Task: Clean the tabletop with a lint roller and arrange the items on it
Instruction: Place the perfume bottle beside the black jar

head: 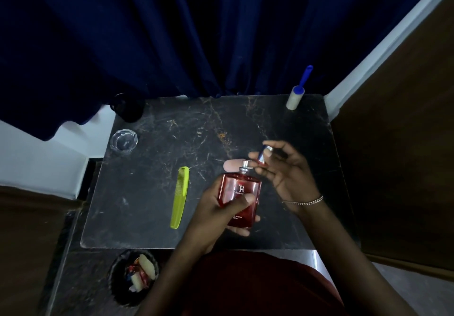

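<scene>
My left hand (216, 207) grips a red perfume bottle (242, 194) above the dark marble tabletop (172, 148); its silver spray nozzle is bare. Just right of the nozzle, my right hand (287, 170) pinches the bottle's cap (263, 154) between thumb and fingers. The lint roller (297, 94), with a blue handle and a pale roll, stands at the table's far right corner, apart from both hands. A yellow-green comb (181, 196) lies flat to the left of the bottle. A clear glass ashtray (123, 140) sits at the far left edge.
Dark blue curtains (172, 33) hang behind the table. A black waste bin (134, 276) with wrappers stands on the floor at the near left. A brown wooden panel (398, 143) flanks the right side. A dark round object (127, 108) sits at the far left corner.
</scene>
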A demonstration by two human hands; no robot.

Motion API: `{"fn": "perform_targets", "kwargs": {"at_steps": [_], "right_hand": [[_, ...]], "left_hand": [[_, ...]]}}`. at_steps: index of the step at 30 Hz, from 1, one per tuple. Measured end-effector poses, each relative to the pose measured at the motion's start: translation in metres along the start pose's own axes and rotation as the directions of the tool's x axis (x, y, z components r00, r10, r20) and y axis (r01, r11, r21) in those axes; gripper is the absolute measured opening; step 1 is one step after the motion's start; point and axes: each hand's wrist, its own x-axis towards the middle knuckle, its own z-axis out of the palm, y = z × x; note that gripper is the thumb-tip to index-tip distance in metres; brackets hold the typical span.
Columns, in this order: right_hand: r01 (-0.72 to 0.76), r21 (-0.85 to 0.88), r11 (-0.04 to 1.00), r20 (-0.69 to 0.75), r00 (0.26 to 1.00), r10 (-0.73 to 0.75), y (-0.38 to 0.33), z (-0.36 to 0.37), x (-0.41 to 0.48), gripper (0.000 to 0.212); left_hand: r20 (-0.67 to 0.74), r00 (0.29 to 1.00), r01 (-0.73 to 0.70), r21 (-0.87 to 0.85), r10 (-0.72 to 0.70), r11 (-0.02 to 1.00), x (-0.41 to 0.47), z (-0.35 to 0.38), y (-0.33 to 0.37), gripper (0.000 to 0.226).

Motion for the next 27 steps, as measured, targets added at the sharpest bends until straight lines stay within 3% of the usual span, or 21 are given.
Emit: {"fn": "perform_targets", "kwargs": {"at_steps": [4, 13, 27], "right_hand": [[0.027, 0.048, 0.999, 0.020, 0.999, -0.028, -0.023, 0.023, 0.000, 0.023], [0.034, -0.079, 0.996, 0.140, 0.990, -0.023, -0.029, 0.049, -0.002, 0.035], [0.165, -0.231, 0.959, 0.171, 0.977, -0.127, -0.018, 0.050, -0.008, 0.023]], "left_hand": [[0.039, 0.998, -0.046, 0.036, 0.045, 0.998, -0.011, 0.004, 0.018, 0.046], [-0.007, 0.995, -0.101, 0.030, 0.102, 0.994, -0.017, 0.006, 0.031, 0.042], [-0.112, 0.986, -0.126, -0.032, 0.122, 0.992, -0.019, 0.011, 0.026, 0.041]]}}
